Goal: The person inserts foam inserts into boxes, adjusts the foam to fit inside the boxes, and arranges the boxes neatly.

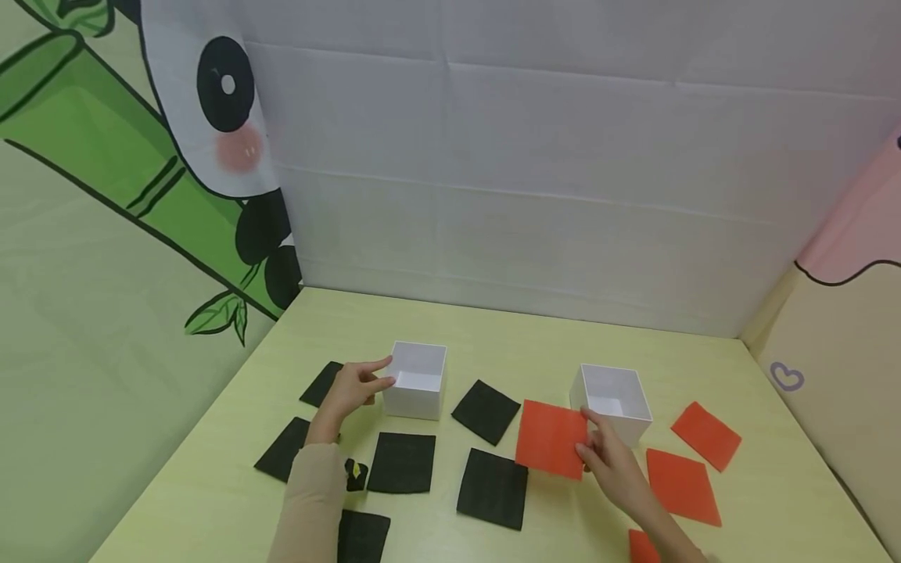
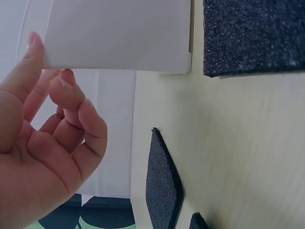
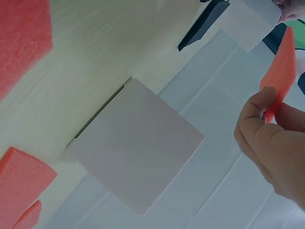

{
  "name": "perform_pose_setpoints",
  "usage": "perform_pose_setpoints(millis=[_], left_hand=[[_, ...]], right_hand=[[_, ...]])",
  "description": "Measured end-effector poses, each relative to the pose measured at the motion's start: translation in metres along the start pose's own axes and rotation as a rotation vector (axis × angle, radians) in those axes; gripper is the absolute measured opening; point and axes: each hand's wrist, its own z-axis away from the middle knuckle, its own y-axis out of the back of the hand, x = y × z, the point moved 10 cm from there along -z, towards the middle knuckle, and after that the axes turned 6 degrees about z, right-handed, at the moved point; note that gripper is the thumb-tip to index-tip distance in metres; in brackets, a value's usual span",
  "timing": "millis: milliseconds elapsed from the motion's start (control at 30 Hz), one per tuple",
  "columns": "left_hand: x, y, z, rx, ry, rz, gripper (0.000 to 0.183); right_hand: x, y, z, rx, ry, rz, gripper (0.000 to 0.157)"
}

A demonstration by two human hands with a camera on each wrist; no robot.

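Two hands, well apart, both busy over a pale yellowish table (image 1: 507,320). The right hand (image 1: 608,461) pinches an orange-red square (image 1: 552,439) at its right edge, thumb and fingers closed on it. The square is raised off the table, tilted, to the left of the right white box (image 1: 611,403). From where I stand its left edge passes in front of two black squares; contact cannot be told.

The left hand (image 1: 357,387) holds the left white box (image 1: 414,403) at its left side by thumb and finger, other fingers curled. Both boxes stand open-topped.

Flat black squares (image 1: 402,463) lie around and between the boxes, some partly behind the left arm. Orange-red pieces (image 1: 683,486) lie right of the right box, the nearest half hidden by the right arm. Long beige sleeve (image 1: 313,500) on the left arm.
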Motion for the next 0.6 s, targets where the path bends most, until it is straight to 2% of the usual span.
perform_pose_setpoints(millis=[167,300,433,600], left_hand=[[-0.001,-0.001,-0.001,-0.010,0.009,0.019,0.051],[-0.002,-0.001,-0.001,-0.011,0.021,0.021,0.052],[-0.003,-0.001,-0.001,-0.011,0.026,0.031,0.052],[-0.003,-0.001,0.000,-0.014,0.027,0.053,0.052]], right_hand=[[-0.002,0.000,-0.007,0.021,-0.012,-0.017,0.051],[0.001,-0.002,-0.013,0.029,-0.061,-0.037,0.049],[0.005,-0.006,-0.020,0.048,-0.103,-0.109,0.045],[0.003,-0.012,-0.031,0.079,-0.082,-0.193,0.040]])
